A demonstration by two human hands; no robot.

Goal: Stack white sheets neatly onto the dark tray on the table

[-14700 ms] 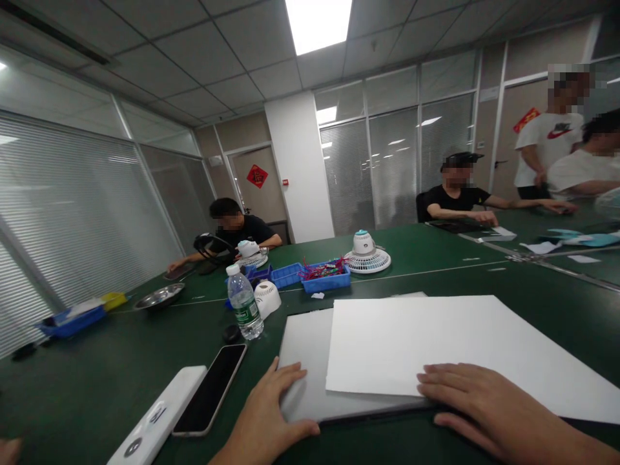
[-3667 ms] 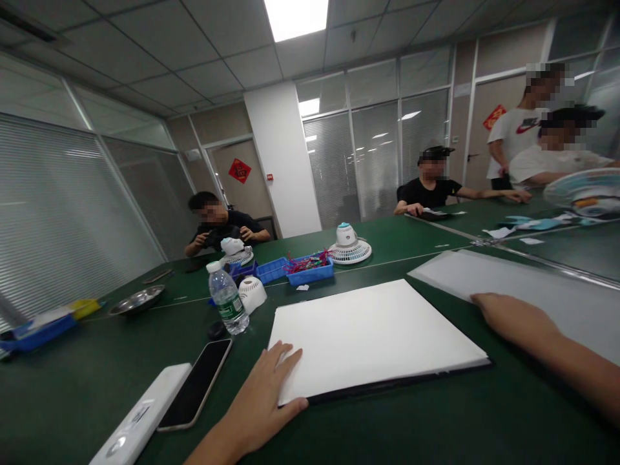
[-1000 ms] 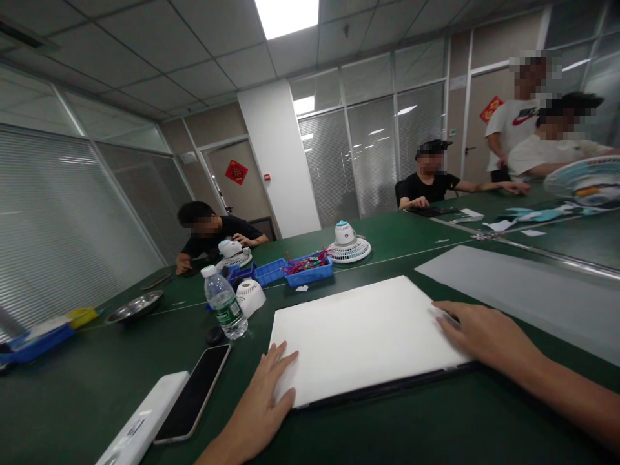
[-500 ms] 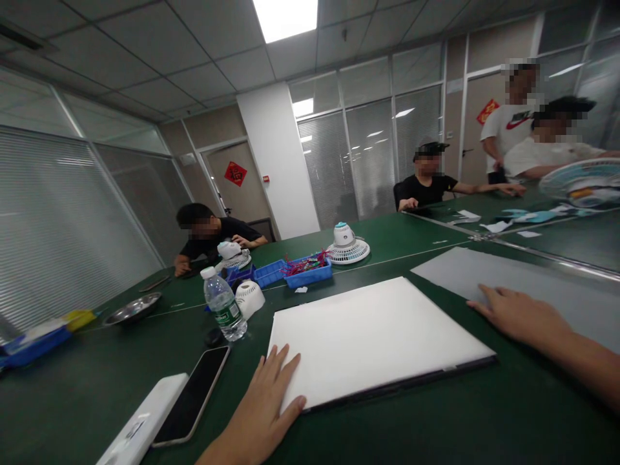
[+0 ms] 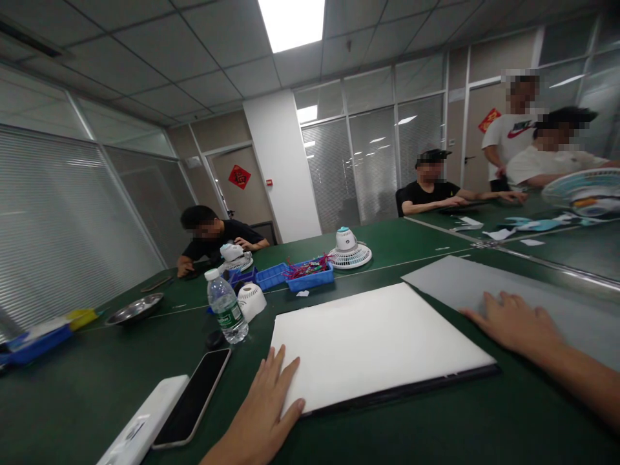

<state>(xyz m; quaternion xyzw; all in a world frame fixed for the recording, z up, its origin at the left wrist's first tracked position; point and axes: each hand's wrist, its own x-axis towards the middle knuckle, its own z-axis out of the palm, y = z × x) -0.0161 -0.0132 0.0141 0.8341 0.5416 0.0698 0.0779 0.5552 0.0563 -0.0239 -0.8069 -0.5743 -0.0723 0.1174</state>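
A flat white rectangular panel [image 5: 378, 349] with a dark edge underneath lies on the green table in front of me. My left hand [image 5: 268, 400] rests on its left front corner, fingers spread, the thumb at the near edge. To the right, a large grey translucent sheet [image 5: 450, 278] lies flat, partly beyond the panel. My right hand [image 5: 516, 323] is laid over that sheet with its fingers stretched and apart, gripping nothing. Part of the sheet is hidden beneath this hand and forearm.
Left of the panel are a phone [image 5: 194, 400], a white box [image 5: 145, 423] and a water bottle [image 5: 227, 310]. Behind stand a blue tray [image 5: 310, 281] of red wires, a white fan part [image 5: 349, 253] and a metal dish [image 5: 135, 309]. Several people are around the table.
My right hand has shifted slightly, and the grey sheet under it has slid a little left. My left hand stays on the panel's corner. The view has tilted slightly up.
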